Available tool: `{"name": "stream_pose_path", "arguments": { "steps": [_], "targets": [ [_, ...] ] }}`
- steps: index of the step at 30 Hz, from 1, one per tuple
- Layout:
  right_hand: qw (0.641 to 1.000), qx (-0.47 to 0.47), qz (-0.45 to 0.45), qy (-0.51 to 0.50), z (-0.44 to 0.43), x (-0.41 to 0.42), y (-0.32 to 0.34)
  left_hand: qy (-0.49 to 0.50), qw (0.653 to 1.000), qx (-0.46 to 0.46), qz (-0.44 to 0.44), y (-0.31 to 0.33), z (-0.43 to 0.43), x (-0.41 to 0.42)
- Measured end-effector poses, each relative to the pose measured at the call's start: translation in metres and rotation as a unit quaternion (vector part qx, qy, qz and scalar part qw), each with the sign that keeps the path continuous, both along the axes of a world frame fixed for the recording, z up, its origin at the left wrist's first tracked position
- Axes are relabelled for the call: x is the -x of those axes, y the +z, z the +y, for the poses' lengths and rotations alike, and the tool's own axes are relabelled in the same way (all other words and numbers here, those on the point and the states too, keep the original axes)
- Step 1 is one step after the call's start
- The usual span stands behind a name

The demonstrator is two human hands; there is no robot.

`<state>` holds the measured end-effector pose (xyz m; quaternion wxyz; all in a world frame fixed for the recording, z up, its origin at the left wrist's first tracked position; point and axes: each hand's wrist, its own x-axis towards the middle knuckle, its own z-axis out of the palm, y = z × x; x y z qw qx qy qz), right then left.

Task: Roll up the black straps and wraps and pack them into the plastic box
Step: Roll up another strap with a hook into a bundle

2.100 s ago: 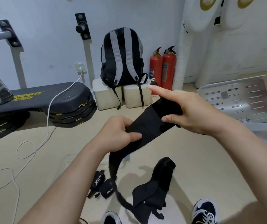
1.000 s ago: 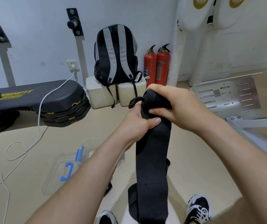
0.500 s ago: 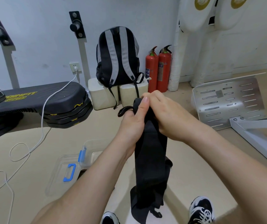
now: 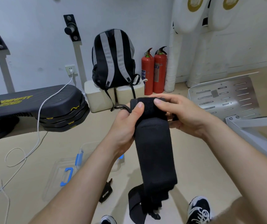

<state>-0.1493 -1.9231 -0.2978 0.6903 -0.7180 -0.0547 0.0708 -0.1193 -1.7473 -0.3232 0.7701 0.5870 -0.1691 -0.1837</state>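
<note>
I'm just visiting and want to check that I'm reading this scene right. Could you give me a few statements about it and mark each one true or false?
1. Both the left hand and the right hand hold the black wrap. True.
2. The whole wrap is rolled up. False: only its top end is rolled, and the rest hangs down.
3. The backpack lies flat on the floor. False: it stands upright on pale blocks.
4. Two red fire extinguishers stand side by side. True.
5. The small black strap lies inside the plastic box. False: it lies on the floor outside the box.
</note>
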Motion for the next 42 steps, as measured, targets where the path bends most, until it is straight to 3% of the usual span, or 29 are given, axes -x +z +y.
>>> {"name": "stream_pose_path", "arguments": {
  "steps": [5, 9, 12, 14, 16, 23, 27, 31, 37, 42],
  "targets": [
    [0.995, -0.002, -0.076, -0.067, 0.003, -0.001, -0.003, -0.029, 0.999, -0.008, 0.025, 0.004, 0.006, -0.003],
    [0.986, 0.034, -0.127, -0.100, 0.016, 0.001, -0.003, 0.049, 0.998, 0.017, 0.023, 0.006, 0.003, -0.004],
    [0.988, -0.046, -0.040, -0.142, 0.024, -0.003, -0.010, 0.088, 0.993, 0.076, 0.023, 0.006, 0.002, -0.008],
    [0.991, -0.069, 0.056, -0.099, 0.026, -0.002, -0.013, 0.116, 0.988, 0.105, 0.013, 0.006, 0.004, -0.011],
    [0.992, -0.066, 0.099, -0.041, 0.030, 0.004, -0.015, 0.135, 0.984, 0.119, 0.005, 0.005, 0.007, -0.013],
    [0.986, -0.027, 0.039, -0.158, 0.042, -0.001, -0.022, 0.155, 0.984, 0.064, -0.058, -0.004, 0.005, -0.012],
    [0.978, -0.076, 0.041, -0.188, 0.049, -0.002, -0.025, 0.164, 0.982, 0.032, -0.092, -0.006, 0.002, -0.014],
    [0.978, -0.107, 0.043, -0.175, 0.049, -0.002, -0.026, 0.167, 0.979, 0.017, -0.116, -0.006, 0.001, -0.015],
    [0.980, -0.162, 0.092, -0.076, 0.041, 0.004, -0.018, 0.165, 0.972, -0.010, -0.167, -0.008, -0.001, -0.012],
    [0.971, -0.146, 0.116, -0.149, 0.039, -0.002, -0.019, 0.121, 0.970, -0.042, -0.206, -0.007, -0.003, -0.006]
  ]
}}
